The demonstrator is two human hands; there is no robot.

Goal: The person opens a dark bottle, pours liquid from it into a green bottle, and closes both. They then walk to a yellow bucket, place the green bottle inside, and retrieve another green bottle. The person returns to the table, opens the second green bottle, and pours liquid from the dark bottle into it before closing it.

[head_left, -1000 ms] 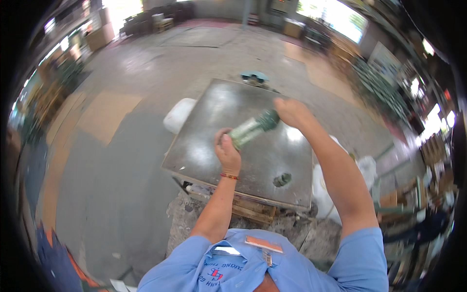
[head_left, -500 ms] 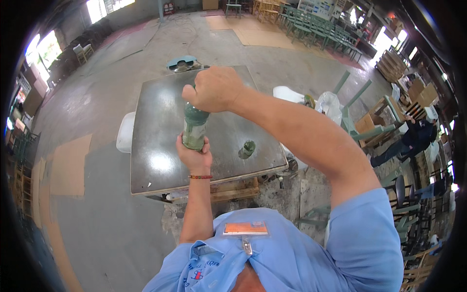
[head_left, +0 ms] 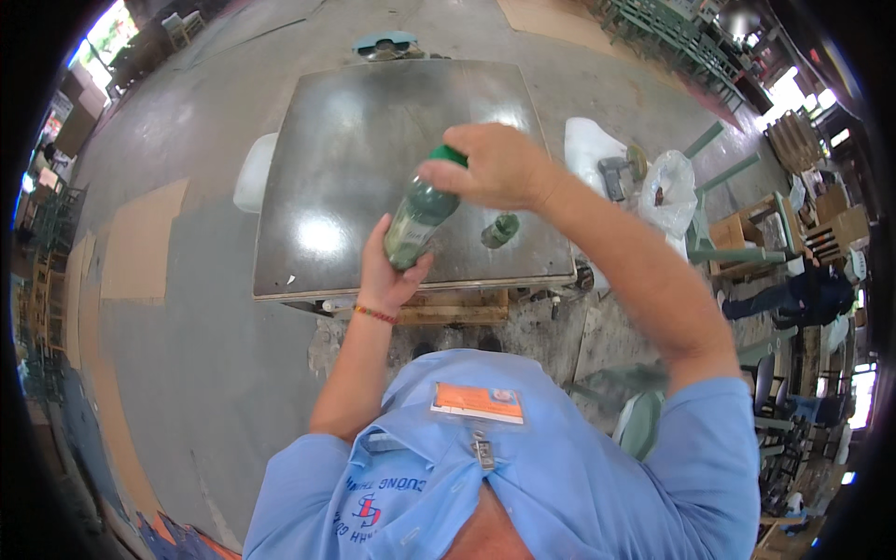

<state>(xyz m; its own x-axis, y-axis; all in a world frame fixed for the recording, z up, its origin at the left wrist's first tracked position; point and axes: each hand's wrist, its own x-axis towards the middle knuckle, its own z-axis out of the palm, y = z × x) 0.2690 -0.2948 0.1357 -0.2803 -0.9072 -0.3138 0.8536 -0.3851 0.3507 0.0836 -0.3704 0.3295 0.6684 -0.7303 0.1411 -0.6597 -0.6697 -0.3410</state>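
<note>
A tall, clear greenish bottle (head_left: pixel 413 230) with a pale label is held tilted above the table, its top leaning to the right and away from me. My left hand (head_left: pixel 394 269), with a beaded bracelet at the wrist, cups the lower end, fingers wrapped round it. Over the top, my right hand (head_left: pixel 495 168) grips the green cap (head_left: pixel 449 155) between thumb and fingers. Whether the cap is loose cannot be told. Right of the bottle, a small green glass container (head_left: pixel 501 231) stands on the dark, shiny tabletop (head_left: pixel 345 140).
White plastic seats (head_left: pixel 254 174) flank the table, with a clear plastic bag (head_left: pixel 668 182) at the right. A blue object (head_left: pixel 385 42) is beyond the far edge. Green chair frames (head_left: pixel 737 254) and cardboard boxes (head_left: pixel 833 207) crowd the right, where another person (head_left: pixel 793 294) is.
The bottle has gone from nearly upright to tilted rightward, and both hands have moved right with it. The green cap now shows beneath my right hand. The view has shifted too.
</note>
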